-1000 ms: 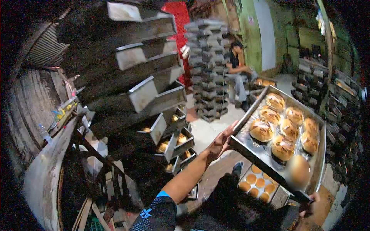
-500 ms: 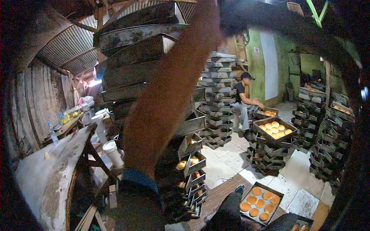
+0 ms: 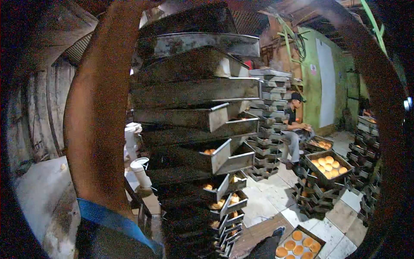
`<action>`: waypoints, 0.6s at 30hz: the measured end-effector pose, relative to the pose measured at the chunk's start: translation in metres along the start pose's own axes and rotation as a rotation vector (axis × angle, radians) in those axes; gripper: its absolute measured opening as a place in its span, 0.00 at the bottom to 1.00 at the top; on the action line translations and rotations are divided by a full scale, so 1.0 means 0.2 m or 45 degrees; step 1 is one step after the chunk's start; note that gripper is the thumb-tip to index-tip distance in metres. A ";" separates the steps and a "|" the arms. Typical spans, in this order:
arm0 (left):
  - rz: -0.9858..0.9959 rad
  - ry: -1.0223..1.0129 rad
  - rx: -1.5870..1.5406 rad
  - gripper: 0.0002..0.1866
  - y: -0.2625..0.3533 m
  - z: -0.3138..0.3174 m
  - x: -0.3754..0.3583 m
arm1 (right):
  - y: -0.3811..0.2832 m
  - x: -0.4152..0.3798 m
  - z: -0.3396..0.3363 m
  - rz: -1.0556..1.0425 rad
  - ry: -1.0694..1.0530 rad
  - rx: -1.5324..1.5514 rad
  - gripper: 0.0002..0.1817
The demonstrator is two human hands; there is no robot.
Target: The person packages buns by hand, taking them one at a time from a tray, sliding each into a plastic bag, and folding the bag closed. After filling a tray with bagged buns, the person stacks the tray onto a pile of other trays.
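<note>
My left forearm (image 3: 100, 116) rises along the left side, with a blue sleeve edge (image 3: 114, 222) near the elbow; the hand lies beyond the top of the view. My right arm (image 3: 351, 30) arches across the upper right corner, blurred, and that hand is also outside the picture. Between the arms stands a tall stack of dark metal baking pans (image 3: 194, 90), its uppermost pan (image 3: 185, 21) close to the top edge. Buns (image 3: 219, 203) show through gaps lower in the stack. Whether either hand touches the upper pans cannot be seen.
A pan of round buns (image 3: 297, 248) lies on the floor at the lower right. Farther back, another bun pan (image 3: 327, 166) tops a stack. A seated person (image 3: 294, 125) is beside more stacked pans (image 3: 271, 90). White buckets (image 3: 140, 170) and a worn table (image 3: 43, 194) stand left.
The view has turned left and moved nearer the tall stack, which now fills the middle. My left forearm has shifted from in front of the stack to its left side.
</note>
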State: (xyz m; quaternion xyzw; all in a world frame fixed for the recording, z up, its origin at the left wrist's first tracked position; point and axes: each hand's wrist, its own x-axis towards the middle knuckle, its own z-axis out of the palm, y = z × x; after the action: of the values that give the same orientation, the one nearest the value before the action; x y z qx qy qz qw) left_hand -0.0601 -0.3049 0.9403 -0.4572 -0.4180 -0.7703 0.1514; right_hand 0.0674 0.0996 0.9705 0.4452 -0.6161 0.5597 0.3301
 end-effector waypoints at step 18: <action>0.916 0.450 1.385 0.48 -0.50 -0.74 0.60 | 0.98 0.06 0.48 -1.019 0.127 -1.729 0.31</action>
State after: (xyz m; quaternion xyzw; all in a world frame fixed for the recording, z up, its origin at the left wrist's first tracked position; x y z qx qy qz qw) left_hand -0.2713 -0.3425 0.9559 -0.2938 -0.5370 -0.4151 0.6731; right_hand -0.1081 -0.0023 0.8890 0.3086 -0.6004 -0.0810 0.7333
